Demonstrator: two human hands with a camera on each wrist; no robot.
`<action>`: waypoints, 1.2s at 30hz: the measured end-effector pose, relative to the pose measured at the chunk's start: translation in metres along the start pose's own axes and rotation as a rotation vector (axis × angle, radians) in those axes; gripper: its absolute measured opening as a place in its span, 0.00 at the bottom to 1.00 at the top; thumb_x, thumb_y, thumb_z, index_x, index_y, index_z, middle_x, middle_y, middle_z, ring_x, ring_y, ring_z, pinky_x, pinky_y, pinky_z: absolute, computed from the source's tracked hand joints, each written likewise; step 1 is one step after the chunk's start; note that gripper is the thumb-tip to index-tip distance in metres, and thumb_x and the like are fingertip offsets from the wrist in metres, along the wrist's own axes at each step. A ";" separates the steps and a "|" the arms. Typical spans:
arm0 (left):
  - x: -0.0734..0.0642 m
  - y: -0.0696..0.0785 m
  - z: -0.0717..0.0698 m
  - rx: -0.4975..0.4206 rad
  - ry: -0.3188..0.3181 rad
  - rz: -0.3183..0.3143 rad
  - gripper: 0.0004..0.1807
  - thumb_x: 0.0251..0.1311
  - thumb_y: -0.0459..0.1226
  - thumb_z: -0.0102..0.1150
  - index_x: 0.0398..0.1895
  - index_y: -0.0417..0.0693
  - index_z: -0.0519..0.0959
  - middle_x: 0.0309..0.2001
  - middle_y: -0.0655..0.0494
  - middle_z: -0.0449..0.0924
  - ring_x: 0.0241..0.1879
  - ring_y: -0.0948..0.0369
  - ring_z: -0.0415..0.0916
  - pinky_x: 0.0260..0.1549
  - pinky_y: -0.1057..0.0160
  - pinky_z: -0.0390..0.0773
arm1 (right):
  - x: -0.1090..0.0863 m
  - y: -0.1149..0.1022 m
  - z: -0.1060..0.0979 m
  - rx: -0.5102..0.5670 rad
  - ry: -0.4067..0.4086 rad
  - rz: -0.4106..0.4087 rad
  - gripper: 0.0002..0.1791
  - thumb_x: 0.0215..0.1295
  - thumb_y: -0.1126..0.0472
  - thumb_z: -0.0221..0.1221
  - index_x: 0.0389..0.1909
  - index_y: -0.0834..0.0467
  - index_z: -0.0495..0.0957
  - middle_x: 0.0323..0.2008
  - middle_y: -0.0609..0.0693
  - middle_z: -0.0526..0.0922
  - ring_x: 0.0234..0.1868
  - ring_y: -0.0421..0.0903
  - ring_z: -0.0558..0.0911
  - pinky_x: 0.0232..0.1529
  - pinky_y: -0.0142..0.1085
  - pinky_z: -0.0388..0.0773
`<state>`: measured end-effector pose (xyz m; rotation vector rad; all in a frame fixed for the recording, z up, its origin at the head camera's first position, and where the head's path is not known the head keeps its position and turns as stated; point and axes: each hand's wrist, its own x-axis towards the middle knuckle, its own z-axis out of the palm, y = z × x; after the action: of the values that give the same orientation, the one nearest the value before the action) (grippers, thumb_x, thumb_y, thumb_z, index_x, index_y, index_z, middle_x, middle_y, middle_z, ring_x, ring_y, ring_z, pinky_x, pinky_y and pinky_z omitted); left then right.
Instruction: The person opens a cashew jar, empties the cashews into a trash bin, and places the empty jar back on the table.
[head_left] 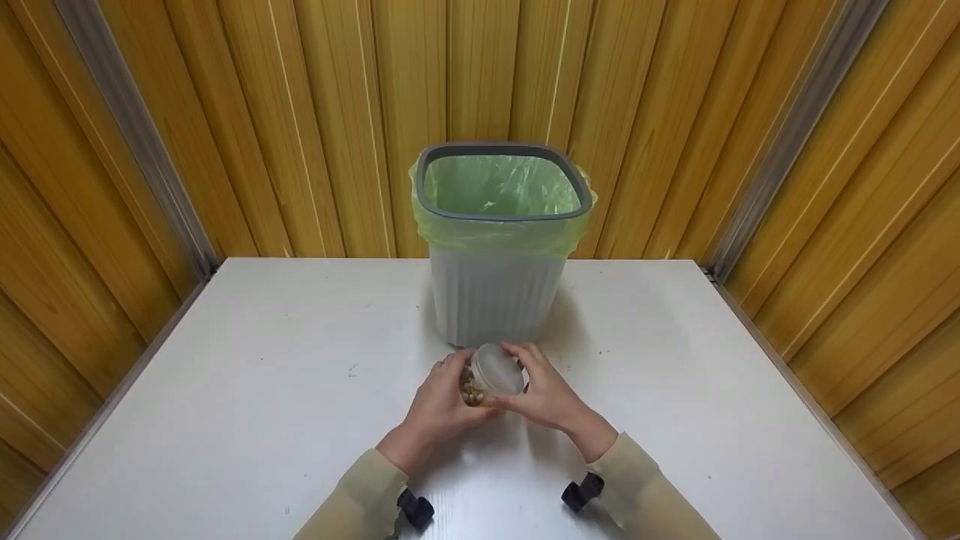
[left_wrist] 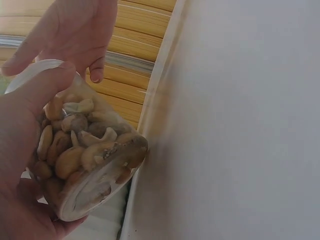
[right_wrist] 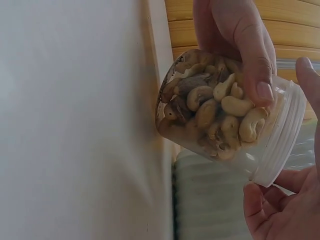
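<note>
A clear plastic jar (right_wrist: 215, 115) of cashews and other nuts is tilted, its white screw lid (head_left: 499, 369) facing up and to the right in the head view. My left hand (head_left: 439, 397) grips the jar's body, thumb on the near side and fingers round the far side. Around the lid curls my right hand (head_left: 551, 390), its fingertips at the rim. In the right wrist view, fingers (right_wrist: 254, 202) touch the lid's lower edge. The nuts show through the wall and base in the left wrist view. The lid hides part of the jar in the head view.
Right behind the hands stands a light grey bin (head_left: 495, 292) with a dark rim and a green bag liner (head_left: 502, 187). Everything is on a white table (head_left: 300, 375), with wood-patterned walls (head_left: 337, 112) at the back and both sides.
</note>
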<state>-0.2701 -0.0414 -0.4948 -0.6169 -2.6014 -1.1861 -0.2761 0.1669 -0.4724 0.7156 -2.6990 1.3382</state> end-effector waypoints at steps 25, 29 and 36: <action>0.000 0.001 -0.007 -0.014 -0.049 0.040 0.44 0.48 0.56 0.76 0.66 0.47 0.72 0.54 0.51 0.83 0.50 0.55 0.79 0.50 0.51 0.81 | 0.003 0.007 0.000 0.105 0.024 -0.056 0.39 0.54 0.51 0.77 0.65 0.60 0.75 0.56 0.54 0.77 0.50 0.46 0.74 0.45 0.35 0.76; 0.000 0.001 -0.006 -0.002 -0.048 0.035 0.45 0.46 0.56 0.78 0.66 0.47 0.72 0.53 0.51 0.83 0.50 0.54 0.79 0.49 0.51 0.81 | 0.003 0.008 -0.001 0.117 0.017 -0.041 0.39 0.53 0.52 0.77 0.65 0.58 0.75 0.58 0.54 0.77 0.51 0.44 0.73 0.44 0.35 0.76; 0.001 0.003 -0.006 0.019 -0.056 0.017 0.46 0.46 0.56 0.78 0.67 0.47 0.72 0.53 0.50 0.83 0.50 0.54 0.79 0.49 0.50 0.81 | 0.004 0.011 -0.002 0.141 0.002 -0.051 0.39 0.52 0.54 0.77 0.66 0.57 0.76 0.60 0.56 0.77 0.51 0.49 0.75 0.45 0.35 0.76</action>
<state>-0.2693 -0.0444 -0.4889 -0.6772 -2.6447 -1.1539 -0.2847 0.1728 -0.4786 0.7880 -2.5866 1.5273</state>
